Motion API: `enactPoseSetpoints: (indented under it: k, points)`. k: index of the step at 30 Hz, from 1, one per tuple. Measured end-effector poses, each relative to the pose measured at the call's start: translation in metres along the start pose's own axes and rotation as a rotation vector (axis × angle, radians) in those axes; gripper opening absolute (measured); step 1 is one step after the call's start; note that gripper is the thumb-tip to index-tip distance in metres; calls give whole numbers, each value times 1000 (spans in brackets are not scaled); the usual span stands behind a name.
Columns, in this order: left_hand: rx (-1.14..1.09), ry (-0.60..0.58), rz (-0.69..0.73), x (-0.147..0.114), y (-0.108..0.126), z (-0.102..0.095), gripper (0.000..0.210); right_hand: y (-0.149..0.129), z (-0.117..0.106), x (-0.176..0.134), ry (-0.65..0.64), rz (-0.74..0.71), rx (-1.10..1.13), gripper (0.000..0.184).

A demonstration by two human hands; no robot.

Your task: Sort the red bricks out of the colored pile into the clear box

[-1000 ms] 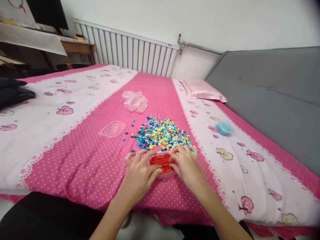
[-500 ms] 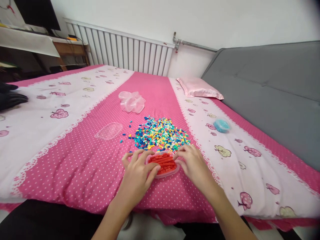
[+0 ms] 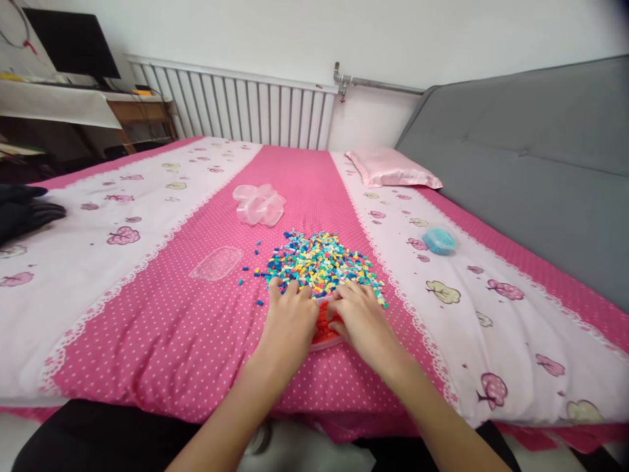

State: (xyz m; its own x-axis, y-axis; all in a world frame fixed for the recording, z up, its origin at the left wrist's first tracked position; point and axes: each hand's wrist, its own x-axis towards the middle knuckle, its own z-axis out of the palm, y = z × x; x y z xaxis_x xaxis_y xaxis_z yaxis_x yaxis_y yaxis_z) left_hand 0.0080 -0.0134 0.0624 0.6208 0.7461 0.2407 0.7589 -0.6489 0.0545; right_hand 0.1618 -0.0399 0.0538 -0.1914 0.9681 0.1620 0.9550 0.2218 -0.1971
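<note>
Near the front of the bed lies a heap of small coloured building pieces [image 3: 322, 262], in blue, yellow, green and white. Right before it sits a small clear container [image 3: 324, 345] filled with red pieces [image 3: 323, 326], partly covered by both hands. My left hand [image 3: 293, 314] reaches over the container's left side, its fingers apart and bent down at the near edge of the heap; its thumb is hidden. Over the container's right side is my right hand [image 3: 361, 314], fingers curved, thumb apart from the index finger above the red pieces. I see nothing held in either hand.
A clear lid [image 3: 217, 263] lies left of the heap, with a clear pink compartment box [image 3: 259, 204] farther back. To the right stands a container of light-blue pieces [image 3: 439, 241]. A pink pillow [image 3: 390, 167] and black gloves [image 3: 27, 213] rest on the patterned bedsheet [image 3: 196, 341].
My left hand has moved forward and right, from the container's left rim to the edge of the heap. My right hand has shifted left over the red pieces.
</note>
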Motion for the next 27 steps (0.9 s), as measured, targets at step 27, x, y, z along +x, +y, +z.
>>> enactPoseSetpoints:
  k: [27]
  points:
    - [-1,3,-42,-4,-2,7,8,18,5,8,-5,-90,78,11]
